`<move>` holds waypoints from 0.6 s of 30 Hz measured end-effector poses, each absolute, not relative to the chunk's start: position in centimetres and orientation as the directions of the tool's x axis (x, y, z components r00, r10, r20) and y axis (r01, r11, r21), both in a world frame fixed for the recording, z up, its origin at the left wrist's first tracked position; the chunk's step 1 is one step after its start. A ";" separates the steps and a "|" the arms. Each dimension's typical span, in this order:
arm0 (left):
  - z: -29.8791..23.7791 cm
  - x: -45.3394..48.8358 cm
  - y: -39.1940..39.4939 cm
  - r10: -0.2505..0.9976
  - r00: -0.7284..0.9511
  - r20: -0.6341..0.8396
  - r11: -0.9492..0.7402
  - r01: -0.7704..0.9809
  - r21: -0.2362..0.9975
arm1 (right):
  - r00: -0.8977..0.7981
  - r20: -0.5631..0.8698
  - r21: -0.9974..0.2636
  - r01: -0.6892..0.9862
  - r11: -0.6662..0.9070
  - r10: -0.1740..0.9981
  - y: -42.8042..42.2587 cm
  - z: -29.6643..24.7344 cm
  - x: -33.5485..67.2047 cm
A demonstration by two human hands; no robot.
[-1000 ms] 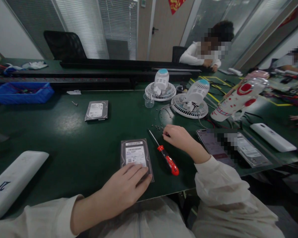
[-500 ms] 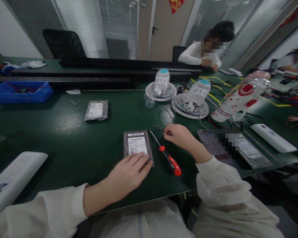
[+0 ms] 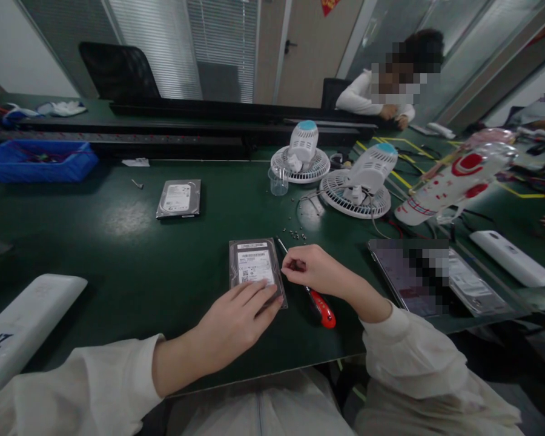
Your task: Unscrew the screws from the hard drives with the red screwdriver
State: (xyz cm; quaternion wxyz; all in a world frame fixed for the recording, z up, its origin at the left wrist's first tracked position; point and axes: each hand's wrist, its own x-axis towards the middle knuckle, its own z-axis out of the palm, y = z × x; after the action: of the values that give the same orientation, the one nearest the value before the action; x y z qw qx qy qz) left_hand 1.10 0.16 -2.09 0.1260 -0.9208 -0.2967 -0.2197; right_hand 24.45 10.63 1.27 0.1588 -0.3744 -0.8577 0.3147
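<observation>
A hard drive (image 3: 254, 260) lies label up on the green table. My left hand (image 3: 240, 315) rests flat over its near end, fingers stretched out. By the drive's right edge, my right hand (image 3: 315, 271) is closed in a pinch; whatever sits between thumb and finger is too small to make out. Partly under that hand lies a screwdriver (image 3: 322, 309) with a red and black handle, its shaft tip showing beyond the fingers. Several small screws (image 3: 294, 234) are scattered just past the right hand.
A second hard drive (image 3: 178, 198) lies farther left. Beyond the screws stand a clear plastic cup (image 3: 278, 181) and two white fans (image 3: 363, 188). To the right are a phone (image 3: 404, 272), a bottle (image 3: 454, 181) and a white power bank (image 3: 513, 257). A person sits opposite.
My right hand has moved from the screws toward me and left, to the drive's right edge, and now covers part of the screwdriver. My left hand stays on the drive.
</observation>
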 end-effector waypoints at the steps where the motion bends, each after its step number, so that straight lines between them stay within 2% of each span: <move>1: -2.1 1.1 0.2 0.491 0.730 0.475 -0.794 0.600 -0.102 | -0.669 0.031 -0.665 0.541 0.516 0.742 10.7 1.2 24.4; 7: -2.2 0.7 0.1 0.497 0.754 0.431 -0.801 0.589 -0.108 | -0.650 -0.016 -0.735 0.523 0.432 0.760 10.8 1.0 24.2; 18: -2.3 0.6 0.1 0.487 0.729 0.482 -0.803 0.590 -0.081 | -0.601 -0.159 -0.852 0.484 0.199 0.783 11.2 0.7 23.7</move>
State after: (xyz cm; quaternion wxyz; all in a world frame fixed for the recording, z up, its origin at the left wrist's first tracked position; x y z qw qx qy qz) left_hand 0.62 0.14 -2.34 0.1152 -0.9226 -0.2917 -0.2247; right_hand 23.70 11.19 0.66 0.1572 -0.4181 -0.7580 0.4753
